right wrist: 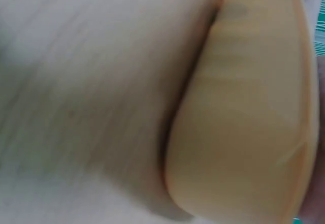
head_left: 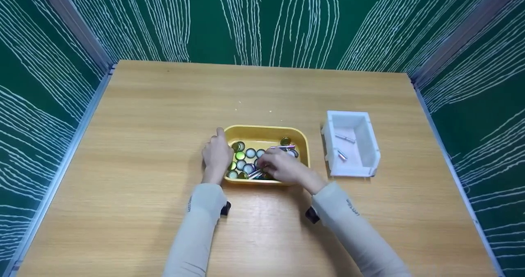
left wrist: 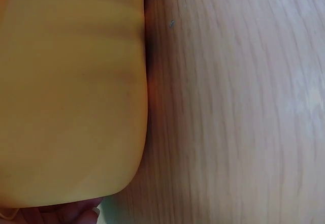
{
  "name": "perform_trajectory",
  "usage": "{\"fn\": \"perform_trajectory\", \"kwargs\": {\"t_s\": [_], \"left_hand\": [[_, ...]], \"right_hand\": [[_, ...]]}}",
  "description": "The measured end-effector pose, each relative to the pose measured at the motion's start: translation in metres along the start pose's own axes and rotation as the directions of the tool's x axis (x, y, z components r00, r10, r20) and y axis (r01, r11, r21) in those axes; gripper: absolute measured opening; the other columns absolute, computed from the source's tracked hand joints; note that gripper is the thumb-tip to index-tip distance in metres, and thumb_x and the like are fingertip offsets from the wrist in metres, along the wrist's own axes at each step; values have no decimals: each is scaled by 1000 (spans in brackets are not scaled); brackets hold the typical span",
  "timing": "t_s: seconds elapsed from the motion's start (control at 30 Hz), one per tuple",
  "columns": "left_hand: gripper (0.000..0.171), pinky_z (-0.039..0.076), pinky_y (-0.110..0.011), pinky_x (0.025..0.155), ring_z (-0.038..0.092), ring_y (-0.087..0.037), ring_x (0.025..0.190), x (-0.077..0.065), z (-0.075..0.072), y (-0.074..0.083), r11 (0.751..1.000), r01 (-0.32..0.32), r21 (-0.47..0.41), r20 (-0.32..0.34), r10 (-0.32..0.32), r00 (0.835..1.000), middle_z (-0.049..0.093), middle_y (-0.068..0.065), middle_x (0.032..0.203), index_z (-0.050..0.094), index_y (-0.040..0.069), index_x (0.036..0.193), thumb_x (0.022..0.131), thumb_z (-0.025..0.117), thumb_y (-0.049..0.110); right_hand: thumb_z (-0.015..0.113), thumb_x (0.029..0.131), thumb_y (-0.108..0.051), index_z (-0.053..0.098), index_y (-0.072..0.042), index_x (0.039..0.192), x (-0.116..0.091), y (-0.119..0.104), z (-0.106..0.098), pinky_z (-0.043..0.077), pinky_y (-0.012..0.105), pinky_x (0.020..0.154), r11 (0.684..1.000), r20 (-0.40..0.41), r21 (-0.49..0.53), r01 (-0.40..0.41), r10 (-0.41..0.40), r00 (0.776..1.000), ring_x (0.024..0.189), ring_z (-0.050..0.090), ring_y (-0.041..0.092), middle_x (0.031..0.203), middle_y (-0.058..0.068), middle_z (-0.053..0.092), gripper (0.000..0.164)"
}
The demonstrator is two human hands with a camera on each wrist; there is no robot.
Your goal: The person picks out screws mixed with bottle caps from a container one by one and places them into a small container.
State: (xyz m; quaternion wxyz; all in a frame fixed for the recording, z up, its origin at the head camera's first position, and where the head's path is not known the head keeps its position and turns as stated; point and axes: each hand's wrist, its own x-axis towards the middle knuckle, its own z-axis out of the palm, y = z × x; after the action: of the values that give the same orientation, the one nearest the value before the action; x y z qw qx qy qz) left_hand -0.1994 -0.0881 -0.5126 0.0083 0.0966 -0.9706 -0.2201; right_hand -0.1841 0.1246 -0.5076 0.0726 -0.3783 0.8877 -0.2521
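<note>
A yellow tray [head_left: 262,131] holds several bottle caps [head_left: 250,153], some pale side up and some green or gold. Slim shiny silver sticks [head_left: 255,173] lie among them, and a pinkish one [head_left: 283,147] lies towards the right. My left hand [head_left: 217,154] grips the tray's left end; in the left wrist view its fingertips [left wrist: 76,213] show against the end wall. Over the right half of the tray, my right hand [head_left: 283,166] reaches down with bent fingers among the caps and sticks. I cannot tell whether it pinches one, as its fingertips are hidden.
To the right stands a white bin [head_left: 373,145] with two small silver cylinders [head_left: 342,155] inside. Tiny pale crumbs lie on the wooden table [head_left: 164,104] behind the tray. Green panels with white streaks [head_left: 246,22] enclose the back and sides.
</note>
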Motion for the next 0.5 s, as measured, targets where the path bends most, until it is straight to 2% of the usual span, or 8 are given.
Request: {"fn": "perform_trajectory", "kwargs": {"t_s": [0.13,0.23,0.3,0.4,0.5], "left_hand": [[43,58,-48,67,69,-39,81,0,0,0,1000,-8,3,-23,8,1000,68,-20,97,47,2,128,86,56,5],[40,58,-49,66,69,-40,81,-1,1,0,1000,-16,2,-41,16,999,68,-21,96,48,2,126,86,54,4],[39,58,-49,66,69,-41,81,-1,2,-1,1000,-20,-3,-45,20,999,68,-21,96,48,2,125,86,54,4],[38,58,-49,66,69,-40,81,-1,2,-1,1000,-19,-3,-44,19,999,68,-21,95,48,2,124,86,54,4],[39,58,-48,67,69,-39,80,-1,2,-1,1000,-16,1,-39,16,999,68,-20,96,47,3,125,86,55,5]], "right_hand": [[71,88,-16,72,-13,98,-1,4,3,55,41,88,999,-49,-37,-34,32,998,97,66,24,98,5,70,11],[73,86,-14,71,-12,94,-2,8,5,56,43,85,992,-116,-93,-90,79,990,95,66,26,96,6,69,9],[72,85,-11,71,-11,95,-2,8,5,55,46,88,986,-135,-110,-122,106,985,97,64,28,99,8,69,10],[72,84,-10,72,-11,97,-2,6,5,51,47,92,984,-127,-126,-128,112,986,99,60,29,103,9,66,13],[71,83,-11,72,-12,99,0,2,4,51,44,93,990,-68,-104,-95,88,994,100,60,27,104,7,66,16]]}}
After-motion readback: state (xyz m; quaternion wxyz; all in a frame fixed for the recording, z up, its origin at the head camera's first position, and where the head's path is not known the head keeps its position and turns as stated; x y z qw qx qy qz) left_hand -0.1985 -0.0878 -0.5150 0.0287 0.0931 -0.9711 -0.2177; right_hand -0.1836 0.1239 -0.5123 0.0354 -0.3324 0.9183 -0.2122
